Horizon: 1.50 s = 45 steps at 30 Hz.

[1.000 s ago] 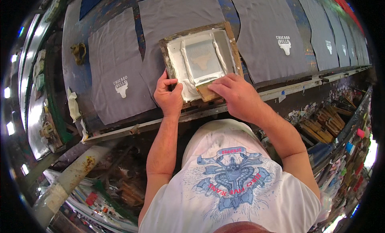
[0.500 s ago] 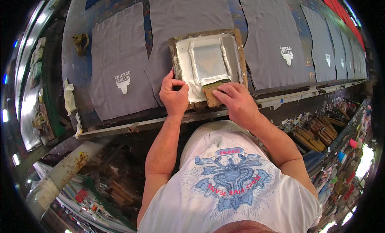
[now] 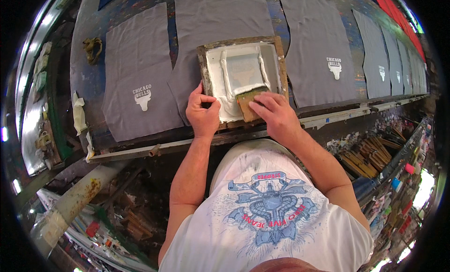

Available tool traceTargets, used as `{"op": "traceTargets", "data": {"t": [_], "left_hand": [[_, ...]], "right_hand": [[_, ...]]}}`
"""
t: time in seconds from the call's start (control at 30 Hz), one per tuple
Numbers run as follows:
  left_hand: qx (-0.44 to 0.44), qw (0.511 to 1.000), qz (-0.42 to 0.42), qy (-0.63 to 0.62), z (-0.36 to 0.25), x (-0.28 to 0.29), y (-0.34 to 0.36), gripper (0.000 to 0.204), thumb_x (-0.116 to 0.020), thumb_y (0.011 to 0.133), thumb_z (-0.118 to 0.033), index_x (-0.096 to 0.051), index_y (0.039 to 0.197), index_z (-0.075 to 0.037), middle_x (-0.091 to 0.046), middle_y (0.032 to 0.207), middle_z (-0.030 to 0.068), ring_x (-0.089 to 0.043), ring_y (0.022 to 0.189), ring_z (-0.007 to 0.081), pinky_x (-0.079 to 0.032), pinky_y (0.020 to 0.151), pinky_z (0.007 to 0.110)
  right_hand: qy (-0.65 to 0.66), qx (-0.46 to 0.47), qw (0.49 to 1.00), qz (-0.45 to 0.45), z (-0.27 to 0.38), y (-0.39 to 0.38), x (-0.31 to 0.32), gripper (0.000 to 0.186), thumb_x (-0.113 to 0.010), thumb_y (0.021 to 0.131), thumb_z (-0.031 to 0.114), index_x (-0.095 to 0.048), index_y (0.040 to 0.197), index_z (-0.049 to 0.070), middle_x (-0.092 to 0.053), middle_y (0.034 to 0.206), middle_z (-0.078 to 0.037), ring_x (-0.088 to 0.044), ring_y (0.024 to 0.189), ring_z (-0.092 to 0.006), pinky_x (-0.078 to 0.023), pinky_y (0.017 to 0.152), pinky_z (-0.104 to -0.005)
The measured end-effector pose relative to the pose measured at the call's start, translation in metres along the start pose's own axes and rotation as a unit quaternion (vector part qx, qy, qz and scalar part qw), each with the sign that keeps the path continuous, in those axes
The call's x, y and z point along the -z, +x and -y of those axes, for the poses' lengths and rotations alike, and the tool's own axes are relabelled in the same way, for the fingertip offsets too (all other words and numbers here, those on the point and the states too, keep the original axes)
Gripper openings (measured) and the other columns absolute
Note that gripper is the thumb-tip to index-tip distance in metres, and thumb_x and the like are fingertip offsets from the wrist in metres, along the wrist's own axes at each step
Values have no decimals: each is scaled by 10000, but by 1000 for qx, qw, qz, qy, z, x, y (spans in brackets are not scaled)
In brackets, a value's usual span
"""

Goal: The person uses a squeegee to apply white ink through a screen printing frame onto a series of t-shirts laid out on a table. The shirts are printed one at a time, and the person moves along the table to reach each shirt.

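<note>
A wooden screen-printing frame (image 3: 281, 66) lies on a grey fabric piece (image 3: 215, 14) at the table's near edge. My left hand (image 3: 203, 116) is closed on the frame's near left side, its thumb and forefinger curled together over the rim. In my right hand (image 3: 279, 116) is a wooden squeegee (image 3: 246, 106), tilted inside the near part of the frame. White ink (image 3: 227, 75) lies in ridges along both sides of the mesh and along the squeegee's far edge. A pale bull-head design (image 3: 243, 76) shows through the mesh. The squeegee's blade is hidden.
Grey fabric pieces with white bull-head prints lie to the left (image 3: 136, 61) and right (image 3: 318, 42), several more farther right. A metal rail (image 3: 335, 116) runs along the table's near edge. Used wooden squeegees (image 3: 368, 155) fill a trough at right. A crumpled brown rag (image 3: 93, 49) sits far left.
The squeegee has shifted slightly away from me and tilts a little differently, with my right hand following it. My left hand keeps its hold on the frame.
</note>
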<state>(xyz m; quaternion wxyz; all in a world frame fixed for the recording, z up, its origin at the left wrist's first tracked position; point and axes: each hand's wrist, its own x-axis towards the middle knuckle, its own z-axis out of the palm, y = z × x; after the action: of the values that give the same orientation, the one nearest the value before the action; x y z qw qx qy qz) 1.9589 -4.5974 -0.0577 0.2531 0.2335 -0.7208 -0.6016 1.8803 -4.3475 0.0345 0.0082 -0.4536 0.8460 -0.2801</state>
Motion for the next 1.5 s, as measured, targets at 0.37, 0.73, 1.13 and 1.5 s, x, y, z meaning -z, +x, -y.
{"op": "traceTargets", "data": {"t": [0.37, 0.73, 1.13, 1.5], "left_hand": [[32, 999, 6, 42, -8, -19, -28, 121, -796, 818, 72, -729, 874, -11, -729, 1499, 263, -723, 1356, 303, -523, 1153, 390], [-9, 999, 1, 50, 43, -13, -6, 145, -785, 831, 92, -721, 875, -32, -736, 1487, 257, -727, 1337, 340, -528, 1152, 419], [-26, 989, -16, 145, 0, -59, -44, 210, -805, 840, 56, -764, 1020, -44, -753, 1467, 204, -719, 1318, 338, -555, 1123, 431], [-47, 983, -32, 176, -25, 44, -21, 474, -820, 796, 1, -772, 1261, -78, -788, 1303, 170, -730, 1251, 391, -578, 1091, 488]], "right_hand": [[29, 10, 999, -20, -67, 77, 18, 466, -657, 848, -106, -809, 1265, 37, -793, 1159, -167, -717, 1156, -418, -585, 1020, -510], [-28, 49, 998, 8, -74, 80, -37, 441, -721, 870, -10, -825, 1280, 113, -803, 1163, -112, -742, 1119, -353, -584, 996, -478], [21, 80, 995, 61, -55, -42, 19, 431, -769, 895, 101, -787, 1325, 112, -746, 1192, -95, -713, 1175, -332, -569, 1045, -485], [22, 52, 998, 20, -11, 75, 30, 491, -874, 952, 278, -761, 1375, 57, -762, 1366, -171, -687, 1292, -408, -528, 1161, -537]]}}
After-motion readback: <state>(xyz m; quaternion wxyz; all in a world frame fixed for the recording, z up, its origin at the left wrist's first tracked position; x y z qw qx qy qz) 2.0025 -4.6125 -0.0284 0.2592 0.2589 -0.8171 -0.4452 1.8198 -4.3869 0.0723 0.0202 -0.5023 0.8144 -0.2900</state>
